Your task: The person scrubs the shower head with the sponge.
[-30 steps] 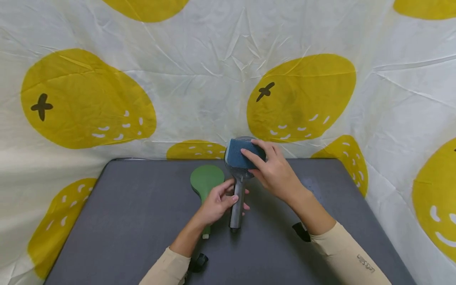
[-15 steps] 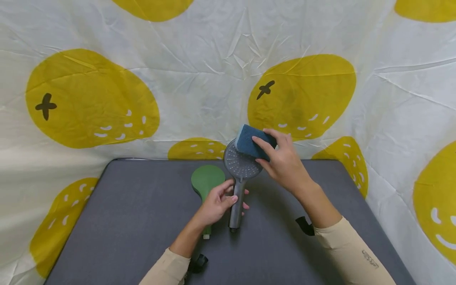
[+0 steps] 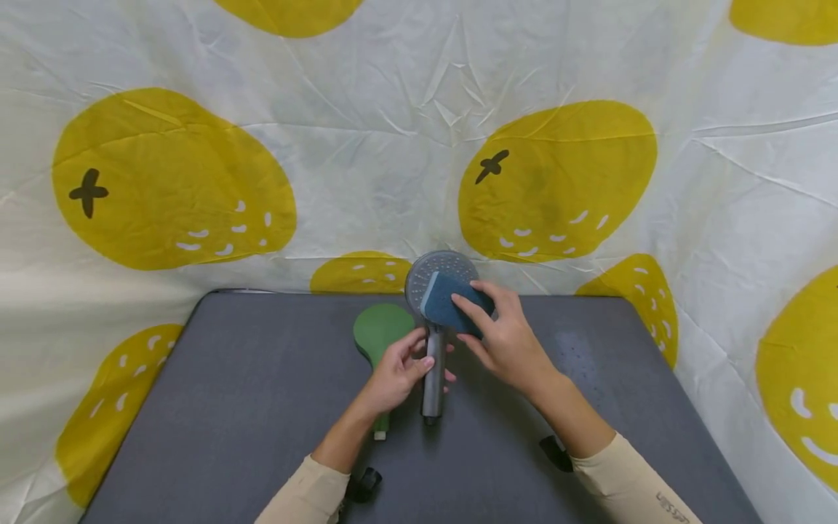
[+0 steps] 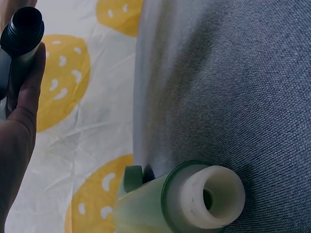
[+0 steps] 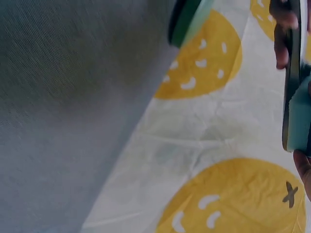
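A grey shower head (image 3: 437,266) with a round, dotted face stands tilted up over the table in the head view. My left hand (image 3: 396,375) grips its handle; in the left wrist view the handle's threaded end (image 4: 25,29) points toward the camera. Between the fingers and thumb of my right hand (image 3: 513,342) is a blue sponge (image 3: 452,302), laid against the lower part of the dotted face and covering some of it. The right wrist view catches the sponge's pale side (image 5: 299,119) against the shower head's edge.
A green shower head (image 3: 382,327) lies on the dark grey table (image 3: 262,393), left of my left hand, its pale threaded end (image 4: 214,196) facing the camera. Behind the table hangs a white cloth (image 3: 366,182) with yellow fruit prints. Small wet spots (image 3: 576,353) show at the table's right.
The sponge in my right hand moved up and right off the middle of the shower head's face, then down and left onto its lower part. My left hand kept its grip with little movement.
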A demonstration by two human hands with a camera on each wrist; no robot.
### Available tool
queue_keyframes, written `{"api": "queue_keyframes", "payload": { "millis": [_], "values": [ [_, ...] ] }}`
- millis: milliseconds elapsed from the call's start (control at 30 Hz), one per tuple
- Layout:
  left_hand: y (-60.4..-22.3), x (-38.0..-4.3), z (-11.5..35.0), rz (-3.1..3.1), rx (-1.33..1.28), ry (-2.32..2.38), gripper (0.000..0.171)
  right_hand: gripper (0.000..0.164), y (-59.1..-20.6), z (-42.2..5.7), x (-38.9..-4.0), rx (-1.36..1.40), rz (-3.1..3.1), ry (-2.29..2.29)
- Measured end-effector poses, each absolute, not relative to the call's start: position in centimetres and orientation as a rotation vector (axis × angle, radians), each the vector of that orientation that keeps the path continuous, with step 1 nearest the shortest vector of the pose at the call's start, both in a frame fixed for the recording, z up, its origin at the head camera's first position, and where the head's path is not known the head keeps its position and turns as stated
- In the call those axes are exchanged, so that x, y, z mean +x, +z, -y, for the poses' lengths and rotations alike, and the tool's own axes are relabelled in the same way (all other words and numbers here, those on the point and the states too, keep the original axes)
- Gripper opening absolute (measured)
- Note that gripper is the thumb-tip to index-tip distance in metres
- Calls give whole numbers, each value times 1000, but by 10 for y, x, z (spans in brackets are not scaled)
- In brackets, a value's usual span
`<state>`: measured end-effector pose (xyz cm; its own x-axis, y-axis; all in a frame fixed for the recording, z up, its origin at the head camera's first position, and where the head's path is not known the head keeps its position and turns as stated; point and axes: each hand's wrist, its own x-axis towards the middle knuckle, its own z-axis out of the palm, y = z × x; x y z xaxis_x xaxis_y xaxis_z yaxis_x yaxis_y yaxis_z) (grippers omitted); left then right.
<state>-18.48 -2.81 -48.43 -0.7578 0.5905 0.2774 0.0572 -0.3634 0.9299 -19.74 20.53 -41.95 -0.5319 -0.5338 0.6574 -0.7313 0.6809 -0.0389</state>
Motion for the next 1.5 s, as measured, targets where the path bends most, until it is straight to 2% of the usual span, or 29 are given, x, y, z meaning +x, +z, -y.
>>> {"api": "queue_keyframes", "payload": {
  "millis": [233,467,833,1100,1500],
  "values": [
    [-482,-184,31,-1514,794,2211,58,74,-432,-198,-183,1040,2294,403],
    [-480,-183,30,-1505,844,2192,58,74,-423,-199,-186,982,2270,319],
    [-475,-181,29,-1494,847,2206,55,73,-394,-220,-212,913,2267,349],
    [-477,-180,29,-1498,824,2183,57,67,-377,-227,-227,861,2277,368],
    [-483,-180,29,-1503,823,2193,57,70,-407,-217,-213,901,2267,373]
  ]
}}
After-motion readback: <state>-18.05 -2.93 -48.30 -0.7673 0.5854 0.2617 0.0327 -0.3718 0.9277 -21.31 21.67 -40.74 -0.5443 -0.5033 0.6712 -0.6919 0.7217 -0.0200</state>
